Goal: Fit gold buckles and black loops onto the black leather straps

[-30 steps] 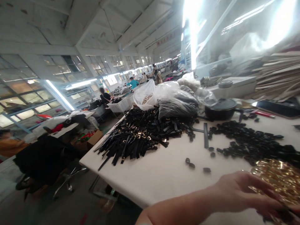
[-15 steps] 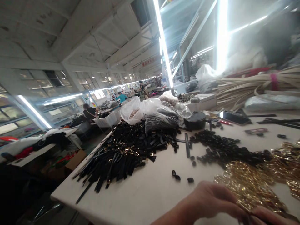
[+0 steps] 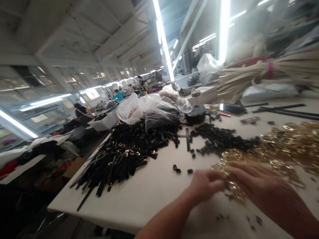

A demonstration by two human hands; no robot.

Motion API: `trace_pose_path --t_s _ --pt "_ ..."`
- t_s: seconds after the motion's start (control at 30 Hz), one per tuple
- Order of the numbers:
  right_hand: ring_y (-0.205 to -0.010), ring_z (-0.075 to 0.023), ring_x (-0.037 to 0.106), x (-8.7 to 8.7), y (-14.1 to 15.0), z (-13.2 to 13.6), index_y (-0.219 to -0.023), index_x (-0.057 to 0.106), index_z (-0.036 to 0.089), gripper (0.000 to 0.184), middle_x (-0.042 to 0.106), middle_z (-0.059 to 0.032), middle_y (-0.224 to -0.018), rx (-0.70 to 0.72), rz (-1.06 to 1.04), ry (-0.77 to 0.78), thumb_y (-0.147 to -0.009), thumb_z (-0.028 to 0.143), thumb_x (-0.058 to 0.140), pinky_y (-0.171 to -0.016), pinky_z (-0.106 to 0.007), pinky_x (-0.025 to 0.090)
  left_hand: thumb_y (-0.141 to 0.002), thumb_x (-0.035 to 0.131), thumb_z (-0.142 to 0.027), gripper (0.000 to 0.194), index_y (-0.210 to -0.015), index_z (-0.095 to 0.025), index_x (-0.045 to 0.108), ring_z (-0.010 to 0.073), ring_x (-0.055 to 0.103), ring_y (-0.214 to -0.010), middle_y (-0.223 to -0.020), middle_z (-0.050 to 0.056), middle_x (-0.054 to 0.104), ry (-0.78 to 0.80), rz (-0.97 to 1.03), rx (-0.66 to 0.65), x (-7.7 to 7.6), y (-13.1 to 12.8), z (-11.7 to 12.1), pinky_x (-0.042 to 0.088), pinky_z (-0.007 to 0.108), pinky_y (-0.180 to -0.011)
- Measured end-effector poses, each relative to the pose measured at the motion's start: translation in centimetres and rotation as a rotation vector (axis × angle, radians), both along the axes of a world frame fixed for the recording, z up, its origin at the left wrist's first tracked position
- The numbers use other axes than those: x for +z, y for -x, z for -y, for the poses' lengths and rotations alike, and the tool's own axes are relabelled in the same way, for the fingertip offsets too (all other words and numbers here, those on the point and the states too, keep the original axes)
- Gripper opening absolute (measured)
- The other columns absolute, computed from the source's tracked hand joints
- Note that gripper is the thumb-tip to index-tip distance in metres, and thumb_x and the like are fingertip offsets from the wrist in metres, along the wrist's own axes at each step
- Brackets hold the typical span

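My left hand (image 3: 207,186) is closed, its fingers pressed together by the near edge of the gold metal buckles (image 3: 286,142). Across from it, my right hand (image 3: 256,184) curls inward over part of that pile, fingertips close to the left ones. Whatever the fingertips pinch is too small and blurred to make out. Behind the hands lies a heap of small black loops (image 3: 219,137). A few loose black loops (image 3: 177,169) rest left of the hands. Farther left is a big heap of black straps with gold buckles (image 3: 119,156).
Clear plastic bags (image 3: 159,114) sit behind the straps, beside a round black container (image 3: 195,114). A phone (image 3: 231,109) and a bundle of beige strips (image 3: 239,83) lie at the back right. The white table's (image 3: 99,212) edge runs along the left. People work farther off.
Both hands have come up and farther into view, and the right hand now shows beside the gold buckles. The view has shifted, so the table's contents appear farther left and higher.
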State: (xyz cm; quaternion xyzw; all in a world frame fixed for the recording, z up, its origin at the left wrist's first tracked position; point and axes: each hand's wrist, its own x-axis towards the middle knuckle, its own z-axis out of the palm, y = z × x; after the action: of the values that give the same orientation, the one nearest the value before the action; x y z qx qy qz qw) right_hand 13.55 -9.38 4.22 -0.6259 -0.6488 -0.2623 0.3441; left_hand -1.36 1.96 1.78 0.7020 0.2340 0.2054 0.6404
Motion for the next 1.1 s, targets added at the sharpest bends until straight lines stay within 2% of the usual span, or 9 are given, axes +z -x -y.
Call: trace_pose_path --t_s 0.1,0.17,0.27,0.43,0.6,0.73,0.87,1.03,1.1 --pt "-0.084 -0.0209 0.067 0.5 1.5 0.6 -0.087 0.069 0.023 0.028 0.072 -0.0071 -0.095 -0.103 -0.239 0.048 -0.096 0.038 0.048 -0.076 -0.034 0.048 -0.066 0.073 -0.032 0.020 -0.073 -0.014 0.068 0.0113 0.057 -0.057 -0.064 0.001 0.064 0.272 0.109 0.106 0.8 0.0 0.2 0.049 0.026 -0.063" --pt "-0.076 -0.0198 0.066 -0.1 2.3 0.8 -0.083 0.069 0.022 0.024 0.072 -0.0064 -0.086 -0.115 -0.472 0.165 -0.092 0.040 0.054 -0.068 -0.032 0.048 -0.068 0.074 -0.036 0.023 -0.075 -0.014 0.068 0.0116 0.059 -0.057 -0.066 0.002 0.066 0.317 0.130 0.144 1.3 0.0 0.2 0.049 0.025 -0.061" --pt "-0.078 -0.0196 0.067 -1.2 3.2 0.7 -0.097 0.071 0.023 0.026 0.072 -0.0052 -0.091 0.028 -0.856 0.292 -0.087 0.045 0.062 -0.068 -0.030 0.051 -0.069 0.075 -0.037 0.024 -0.076 -0.014 0.069 0.0102 0.057 -0.055 -0.066 0.001 0.066 0.311 0.114 0.114 1.7 0.0 0.4 0.048 0.024 -0.057" --pt "-0.082 -0.0196 0.066 -1.6 3.7 -0.1 -0.096 0.073 0.019 0.034 0.072 -0.0049 -0.090 0.310 -1.367 0.172 -0.080 0.049 0.069 -0.073 -0.030 0.054 -0.072 0.074 -0.037 0.024 -0.081 -0.015 0.071 0.0094 0.056 -0.054 -0.061 0.000 0.063 0.259 0.086 0.053 1.3 0.1 0.9 0.048 0.023 -0.055" --pt "-0.071 -0.0159 0.062 -1.7 4.0 -0.3 -0.090 0.074 0.018 0.037 0.069 -0.0031 -0.080 0.400 -1.666 0.084 -0.074 0.050 0.074 -0.065 -0.028 0.053 -0.072 0.076 -0.041 0.030 -0.083 -0.014 0.072 0.0084 0.054 -0.050 -0.057 0.000 0.062 0.229 0.059 0.059 1.0 -0.2 1.2 0.046 0.021 -0.053" --pt "-0.062 -0.0146 0.059 -1.9 4.2 -0.4 -0.087 0.072 0.018 0.036 0.067 -0.0025 -0.074 0.383 -1.729 0.034 -0.072 0.050 0.075 -0.057 -0.028 0.053 -0.067 0.078 -0.045 0.034 -0.077 -0.013 0.071 0.0084 0.053 -0.048 -0.055 -0.001 0.061 0.216 0.038 0.054 0.8 -0.6 1.8 0.047 0.023 -0.052" --pt "-0.063 -0.0146 0.060 -2.4 3.8 -0.5 -0.085 0.071 0.019 0.031 0.067 -0.0022 -0.076 0.331 -1.584 0.035 -0.076 0.048 0.072 -0.058 -0.028 0.052 -0.067 0.077 -0.047 0.036 -0.079 -0.014 0.071 0.0100 0.056 -0.050 -0.057 0.001 0.063 0.170 0.014 0.013 1.0 -0.5 0.9 0.049 0.024 -0.053" --pt "-0.059 -0.0138 0.058 -3.2 3.4 -0.6 -0.082 0.066 0.019 0.027 0.068 -0.0028 -0.073 0.150 -1.410 0.025 -0.079 0.046 0.068 -0.051 -0.026 0.048 -0.073 0.071 -0.045 0.031 -0.080 -0.015 0.068 0.0090 0.055 -0.052 -0.064 0.001 0.067 -0.003 0.069 0.299 2.6 2.6 -4.6 0.044 0.022 -0.053" --pt "-0.063 -0.0158 0.063 -3.5 3.5 -0.6 -0.081 0.064 0.019 0.026 0.069 -0.0046 -0.076 0.132 -1.346 0.057 -0.080 0.045 0.066 -0.054 -0.027 0.051 -0.072 0.072 -0.043 0.028 -0.077 -0.016 0.067 0.0102 0.056 -0.055 -0.066 0.001 0.067 -0.140 -0.017 0.352 3.1 4.2 -6.8 0.044 0.022 -0.055"
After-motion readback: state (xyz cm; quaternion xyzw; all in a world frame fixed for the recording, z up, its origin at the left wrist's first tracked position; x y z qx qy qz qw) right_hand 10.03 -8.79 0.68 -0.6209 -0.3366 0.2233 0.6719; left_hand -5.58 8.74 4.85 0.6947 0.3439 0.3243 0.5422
